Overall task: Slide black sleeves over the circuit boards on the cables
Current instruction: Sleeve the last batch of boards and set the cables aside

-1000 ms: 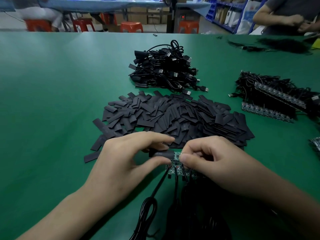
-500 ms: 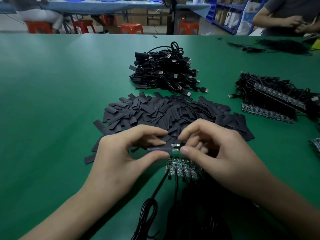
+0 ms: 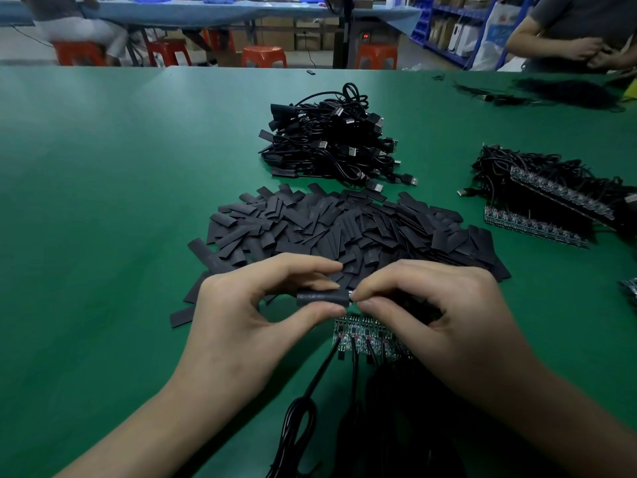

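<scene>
My left hand (image 3: 241, 326) pinches a black sleeve (image 3: 320, 297) between thumb and forefinger, held level above the green table. My right hand (image 3: 434, 315) pinches the end of a circuit board (image 3: 351, 298) at the sleeve's right mouth; only a small tip of the board shows, the rest is inside the sleeve or behind my fingers. Below my hands lies a row of bare circuit boards (image 3: 365, 336) with black cables (image 3: 310, 391) running toward me. A wide pile of flat black sleeves (image 3: 344, 229) lies just beyond my hands.
A heap of sleeved USB cables (image 3: 331, 139) sits farther back at centre. Bundles of cables with bare boards (image 3: 544, 205) lie at the right. Another person's hands (image 3: 593, 51) work at the far right corner. Orange stools stand past the table's far edge.
Both hands have lifted off the row of boards. The sleeve has slid further over the board, so less of the board shows at its right end.
</scene>
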A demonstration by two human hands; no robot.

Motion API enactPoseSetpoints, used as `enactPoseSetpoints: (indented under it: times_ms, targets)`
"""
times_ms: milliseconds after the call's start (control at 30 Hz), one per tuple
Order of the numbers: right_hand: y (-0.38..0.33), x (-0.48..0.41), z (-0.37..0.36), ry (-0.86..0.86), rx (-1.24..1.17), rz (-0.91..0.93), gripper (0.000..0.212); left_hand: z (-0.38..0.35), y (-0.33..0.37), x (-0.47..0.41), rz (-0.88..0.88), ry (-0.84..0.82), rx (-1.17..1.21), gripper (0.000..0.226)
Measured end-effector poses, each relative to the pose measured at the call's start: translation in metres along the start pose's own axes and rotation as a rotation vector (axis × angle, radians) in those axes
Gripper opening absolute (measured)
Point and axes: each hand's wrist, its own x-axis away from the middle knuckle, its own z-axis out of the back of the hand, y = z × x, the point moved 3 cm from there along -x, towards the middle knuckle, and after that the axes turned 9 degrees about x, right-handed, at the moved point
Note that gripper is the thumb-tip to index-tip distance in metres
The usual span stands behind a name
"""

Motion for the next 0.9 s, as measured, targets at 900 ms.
enactPoseSetpoints:
  times_ms: [900]
  targets:
    - [-0.012,0.006,-0.011,0.020,0.023,-0.088,0.004,0.001,0.011,-0.001,-0.081,0.102,-0.216,0.057]
